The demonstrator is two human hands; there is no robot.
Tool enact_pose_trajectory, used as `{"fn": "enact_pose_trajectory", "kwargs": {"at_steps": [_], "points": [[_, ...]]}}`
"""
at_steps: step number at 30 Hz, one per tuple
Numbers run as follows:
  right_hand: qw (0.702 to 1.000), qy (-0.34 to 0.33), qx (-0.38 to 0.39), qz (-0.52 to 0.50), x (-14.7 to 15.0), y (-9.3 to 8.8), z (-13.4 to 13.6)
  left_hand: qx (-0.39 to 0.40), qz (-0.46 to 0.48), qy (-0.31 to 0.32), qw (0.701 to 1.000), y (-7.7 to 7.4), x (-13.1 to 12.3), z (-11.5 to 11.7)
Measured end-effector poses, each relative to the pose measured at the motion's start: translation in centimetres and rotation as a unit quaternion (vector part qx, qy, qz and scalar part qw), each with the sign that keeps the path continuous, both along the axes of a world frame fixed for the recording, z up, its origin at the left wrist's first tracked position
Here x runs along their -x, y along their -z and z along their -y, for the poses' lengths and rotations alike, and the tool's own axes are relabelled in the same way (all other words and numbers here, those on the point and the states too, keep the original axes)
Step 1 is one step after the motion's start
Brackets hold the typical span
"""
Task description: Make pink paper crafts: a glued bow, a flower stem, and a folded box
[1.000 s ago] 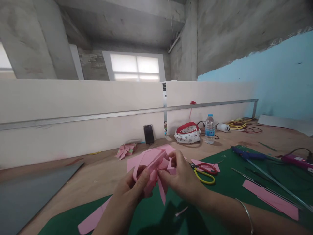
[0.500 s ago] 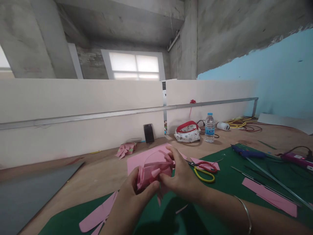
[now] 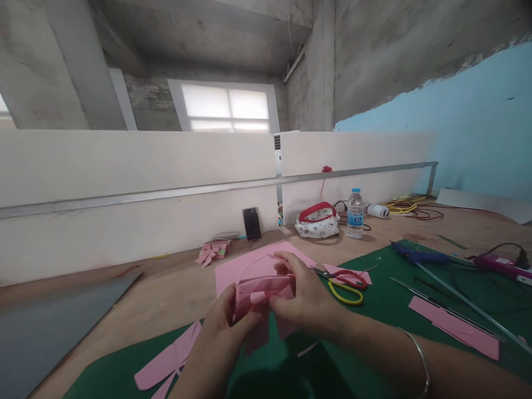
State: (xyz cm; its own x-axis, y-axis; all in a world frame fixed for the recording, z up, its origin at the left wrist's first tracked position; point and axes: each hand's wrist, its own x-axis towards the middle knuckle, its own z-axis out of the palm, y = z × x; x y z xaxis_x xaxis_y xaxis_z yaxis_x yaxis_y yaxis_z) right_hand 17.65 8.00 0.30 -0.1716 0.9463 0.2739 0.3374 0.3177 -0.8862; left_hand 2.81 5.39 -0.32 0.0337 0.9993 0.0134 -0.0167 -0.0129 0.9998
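Between my two hands is a folded pink paper piece, boxy in shape, with loose strips hanging below it over the green cutting mat. My left hand grips its left end, thumb in front. My right hand pinches the right side, its thumb pressed near a small curled tab and its fingers behind. Behind the piece lies a pink paper sheet. Scissors with one red and one yellow handle loop rest right of my right hand.
Pink paper strips lie at left, others at right. A blue glue gun, a water bottle, a white-and-red pouch, a phone and a folded pink paper piece stand or lie farther back. A grey board is at left.
The pink paper piece has turned in my hands, so its long edge now faces me more levelly and its strips hang lower. Both hands keep their grip. The view has shifted slightly.
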Motion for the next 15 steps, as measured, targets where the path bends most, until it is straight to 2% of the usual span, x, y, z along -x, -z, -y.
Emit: {"fn": "enact_pose_trajectory", "kwargs": {"at_steps": [8, 15], "points": [[0.999, 0.015, -0.02, 0.021, -0.1, 0.7, -0.6, -0.013, 0.004, 0.029, 0.999, 1.2, 0.1, -0.7], [0.999, 0.016, -0.035, 0.007, -0.1, 1.0, -0.4, -0.027, -0.012, 0.011, 1.0, 1.1, 0.0, -0.4]]}}
